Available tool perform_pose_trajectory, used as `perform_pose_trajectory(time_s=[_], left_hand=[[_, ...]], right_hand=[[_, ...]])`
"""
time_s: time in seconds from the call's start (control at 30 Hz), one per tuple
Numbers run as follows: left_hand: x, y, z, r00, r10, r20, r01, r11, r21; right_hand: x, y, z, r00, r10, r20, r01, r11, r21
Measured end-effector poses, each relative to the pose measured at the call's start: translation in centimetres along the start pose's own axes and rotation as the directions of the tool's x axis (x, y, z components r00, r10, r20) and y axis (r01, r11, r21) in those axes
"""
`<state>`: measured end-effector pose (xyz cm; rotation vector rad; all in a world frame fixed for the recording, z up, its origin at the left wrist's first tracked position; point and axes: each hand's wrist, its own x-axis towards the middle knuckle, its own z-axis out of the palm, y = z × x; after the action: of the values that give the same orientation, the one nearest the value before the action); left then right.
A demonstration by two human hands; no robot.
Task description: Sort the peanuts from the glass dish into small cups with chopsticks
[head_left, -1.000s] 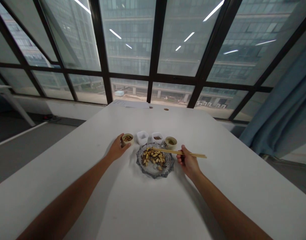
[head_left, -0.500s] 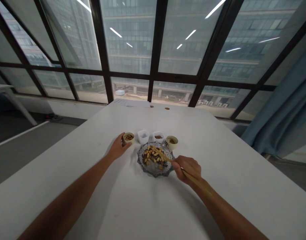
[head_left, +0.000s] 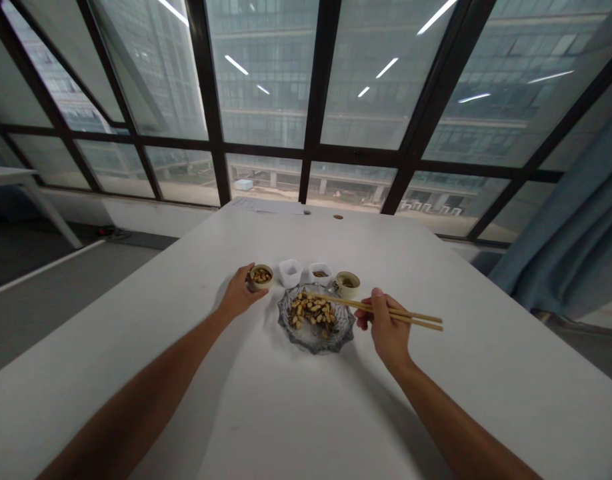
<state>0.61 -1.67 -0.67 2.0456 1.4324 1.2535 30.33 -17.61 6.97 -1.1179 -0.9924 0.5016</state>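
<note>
My left hand (head_left: 240, 291) is closed around the side of a small cup (head_left: 262, 287) with nut-like pieces in it. In my right hand (head_left: 387, 327) is a pair of chopsticks (head_left: 422, 321), their tips over the far part of a scalloped glass bowl (head_left: 341, 337). A heap of yellowish and dark pieces (head_left: 311, 309), which look like peanuts and seeds, lies in that bowl. Whether the chopstick tips pinch a piece is too small to tell.
Behind the bowl stand a white square dish (head_left: 290, 272), a second white dish (head_left: 320, 273) holding small brown bits, and another small cup (head_left: 347, 283). Papers (head_left: 269, 206) lie at the far table edge. Windows rise beyond, and a blue curtain (head_left: 561, 240) hangs at right.
My right hand has turned, so the chopsticks now lie nearly level and point left across the bowl. Before, they slanted back along the forearm. My left hand stays on the cup.
</note>
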Motion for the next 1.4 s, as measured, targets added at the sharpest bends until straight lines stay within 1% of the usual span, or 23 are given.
perform_pose_trajectory(time_s=[0.07,0.17,0.33,0.43,0.5,0.57,0.6,0.67,0.73,0.77,0.8,0.83,0.9,0.97,1.03,1.23,1.3,1.4], left_hand=[[0.0,0.2,-0.2,0.999,0.046,-0.002,-0.046,0.999,0.008],[0.0,0.4,-0.2,0.999,0.052,-0.004,-0.052,0.999,0.001],[0.3,0.1,-0.2,0.998,-0.058,-0.01,0.058,0.998,0.019],[0.9,-0.1,-0.8,0.993,-0.111,0.042,0.109,0.993,0.051],[1.5,0.2,-1.2,0.989,-0.131,0.071,0.123,0.986,0.115],[2.3,1.2,-1.1,0.992,-0.101,0.076,0.084,0.976,0.203],[2.7,2.1,-0.8,0.995,-0.06,0.078,0.04,0.97,0.24],[3.6,4.3,0.3,0.988,0.061,0.141,-0.1,0.953,0.287],[4.5,7.0,2.1,0.956,0.166,0.244,-0.239,0.919,0.313],[5.0,8.2,3.0,0.935,0.194,0.298,-0.29,0.902,0.321],[5.4,9.3,4.0,0.912,0.201,0.357,-0.322,0.89,0.323],[5.9,10.2,4.9,0.893,0.182,0.412,-0.332,0.884,0.329],[6.6,11.4,6.3,0.857,0.129,0.499,-0.329,0.881,0.339],[7.1,11.8,7.1,0.824,0.099,0.558,-0.327,0.887,0.326],[7.3,11.7,7.4,0.81,0.113,0.576,-0.339,0.891,0.301],[7.6,10.8,7.7,0.817,0.244,0.523,-0.414,0.879,0.237],[7.6,10.6,7.8,0.818,0.268,0.509,-0.425,0.878,0.22],[7.7,10.3,7.9,0.823,0.275,0.497,-0.422,0.882,0.211]], right_hand=[[0.5,0.1,0.3,0.993,0.113,-0.038,-0.108,0.987,0.117],[0.9,0.4,0.3,0.982,0.184,-0.048,-0.172,0.967,0.185],[1.6,1.7,-0.4,0.977,0.194,-0.087,-0.175,0.966,0.192],[2.4,2.5,-0.9,0.977,0.175,-0.123,-0.15,0.971,0.185],[3.0,2.8,-1.2,0.976,0.158,-0.149,-0.129,0.973,0.19],[3.5,3.0,-1.4,0.975,0.135,-0.175,-0.1,0.976,0.195],[3.7,3.1,-1.5,0.975,0.121,-0.189,-0.084,0.977,0.194],[4.0,3.3,-1.5,0.971,0.089,-0.22,-0.049,0.983,0.179],[4.1,3.5,-1.4,0.968,0.059,-0.243,-0.021,0.987,0.157],[4.1,3.7,-1.4,0.968,0.05,-0.248,-0.013,0.989,0.146],[4.1,3.7,-1.4,0.968,0.045,-0.246,-0.011,0.99,0.137],[4.1,3.8,-1.3,0.969,0.041,-0.242,-0.011,0.992,0.127],[4.0,3.9,-1.2,0.973,0.029,-0.23,-0.005,0.995,0.104],[3.8,3.9,-1.0,0.976,0.011,-0.219,0.005,0.997,0.075],[3.7,4.0,-0.8,0.979,0.002,-0.203,0.008,0.999,0.047],[3.4,4.4,-0.4,0.991,-0.008,-0.132,0.009,1.0,0.011],[3.5,4.8,-0.4,0.996,-0.016,-0.092,0.015,1.0,-0.014],[3.6,5.1,-0.4,0.999,-0.037,-0.032,0.035,0.997,-0.063]])
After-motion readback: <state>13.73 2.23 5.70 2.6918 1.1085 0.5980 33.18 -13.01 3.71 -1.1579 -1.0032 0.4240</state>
